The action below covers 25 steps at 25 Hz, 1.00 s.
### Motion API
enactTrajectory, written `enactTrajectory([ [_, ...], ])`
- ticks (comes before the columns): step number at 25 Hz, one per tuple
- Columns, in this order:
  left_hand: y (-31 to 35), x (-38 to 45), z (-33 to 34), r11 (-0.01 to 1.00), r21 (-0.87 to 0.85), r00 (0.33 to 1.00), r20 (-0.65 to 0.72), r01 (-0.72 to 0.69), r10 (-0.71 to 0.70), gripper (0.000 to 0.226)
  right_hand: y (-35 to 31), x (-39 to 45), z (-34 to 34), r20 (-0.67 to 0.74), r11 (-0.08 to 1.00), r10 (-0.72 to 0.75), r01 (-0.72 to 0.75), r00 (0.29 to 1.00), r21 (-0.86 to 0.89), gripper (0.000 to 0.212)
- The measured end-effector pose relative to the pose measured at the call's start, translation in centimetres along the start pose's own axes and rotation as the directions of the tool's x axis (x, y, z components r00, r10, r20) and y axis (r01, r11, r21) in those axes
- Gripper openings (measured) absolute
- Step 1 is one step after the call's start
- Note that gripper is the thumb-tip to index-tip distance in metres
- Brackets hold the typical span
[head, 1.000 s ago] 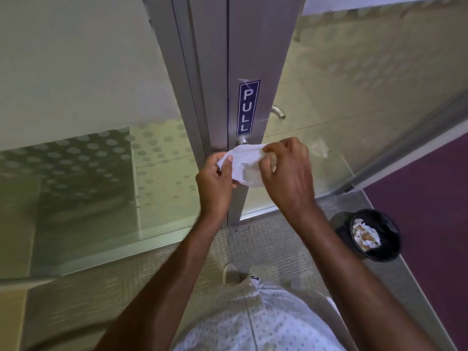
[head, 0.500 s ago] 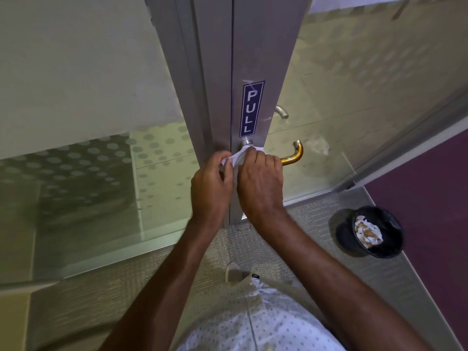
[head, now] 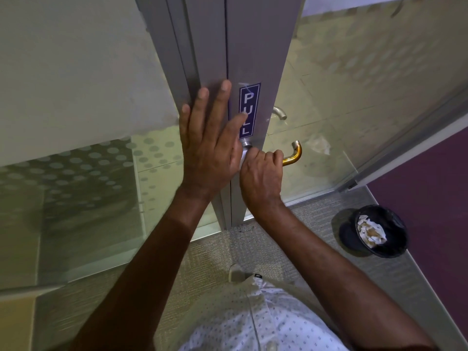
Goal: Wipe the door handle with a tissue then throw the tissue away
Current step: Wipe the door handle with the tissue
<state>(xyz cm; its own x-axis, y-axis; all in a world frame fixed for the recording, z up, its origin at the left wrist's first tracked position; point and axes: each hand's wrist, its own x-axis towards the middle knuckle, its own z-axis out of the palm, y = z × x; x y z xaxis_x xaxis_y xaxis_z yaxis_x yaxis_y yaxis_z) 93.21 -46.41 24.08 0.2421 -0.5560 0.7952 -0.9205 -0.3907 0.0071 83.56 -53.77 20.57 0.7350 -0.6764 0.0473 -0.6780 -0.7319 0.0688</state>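
Right hand point(head: 260, 178) clenched around tissue point(head: 243, 158) on door handle point(head: 293, 155). Left hand point(head: 210, 148) flat against door frame point(head: 202, 59), fingers point(head: 222, 97) spread, grasping nothing.

The floor point(head: 291, 224) in front of the door is grey ribbed carpet, meeting a purple surface point(head: 435, 188) along a pale strip on the right. A round black bin point(head: 379, 230) stands on the carpet near that strip, lined with a dark bag and holding crumpled white and brownish paper point(head: 371, 230). A light-coloured shoe point(head: 236, 273) rests on the carpet just below the door's bottom edge.
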Motion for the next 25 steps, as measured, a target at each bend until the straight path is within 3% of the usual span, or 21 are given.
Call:
enactTrajectory([
  [6,-0.5,1.2,1.2,0.981,0.193,1.0,-0.011,0.015,-0.013,0.049,1.2,1.4,0.4,-0.024,0.995,-0.088,0.089,0.996,0.048,0.016],
  [12,-0.4,1.5,1.4,0.98,0.193,0.998,-0.036,0.056,-0.05,0.053,1.7,-1.1,2.3,-0.212,0.993,-0.057,0.078,0.976,0.093,0.029],
  [18,-0.1,1.6,1.4,0.978,0.196,0.996,-0.065,0.066,-0.054,0.056,1.6,0.6,1.1,-0.072,0.994,-0.111,0.112,0.991,0.008,0.009],
  [21,-0.2,1.6,1.2,0.978,0.197,0.997,-0.061,0.068,-0.057,0.059,1.7,1.7,0.9,-0.053,0.989,-0.133,0.136,0.99,0.055,0.024],
  [25,-0.3,1.6,1.7,0.978,0.199,0.997,-0.061,0.063,-0.051,0.055,2.4,0.9,2.2,-0.206,0.982,-0.138,0.16,0.969,0.095,0.018],
])
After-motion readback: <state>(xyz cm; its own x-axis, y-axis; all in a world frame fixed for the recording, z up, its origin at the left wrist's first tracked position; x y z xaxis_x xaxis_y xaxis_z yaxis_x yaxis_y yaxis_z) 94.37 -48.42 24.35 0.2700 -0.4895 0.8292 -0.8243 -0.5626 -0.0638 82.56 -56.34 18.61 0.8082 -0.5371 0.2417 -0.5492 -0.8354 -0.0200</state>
